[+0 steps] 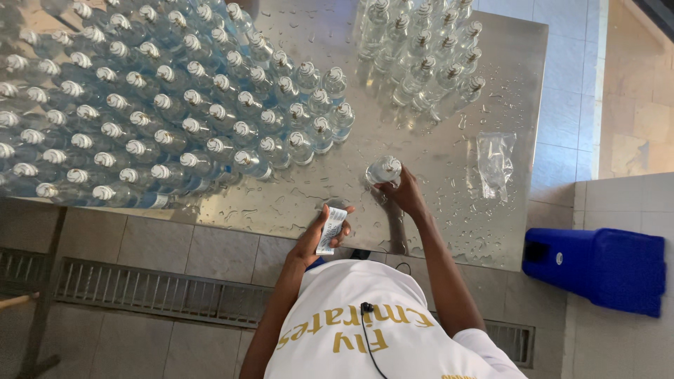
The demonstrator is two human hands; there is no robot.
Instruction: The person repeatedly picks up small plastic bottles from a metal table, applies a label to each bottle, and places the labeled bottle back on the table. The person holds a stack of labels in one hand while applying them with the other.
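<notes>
Nearest the camera, the left hand (319, 235) pinches a small stack of labels (331, 229) between thumb and fingers, just over the near edge of the wet steel table (435, 151). Beyond it the right hand (404, 194) has its fingers closed round the cap end of one clear bottle (383, 170), which stands alone on open metal between two groups: a packed block of capped bottles (161, 105), too many to count, at left, and roughly fifteen more bottles (425, 52) at the far right. One crumpled clear wrapper (495, 163) lies near the table's right edge; one blue bin (597, 267) sits off it.
</notes>
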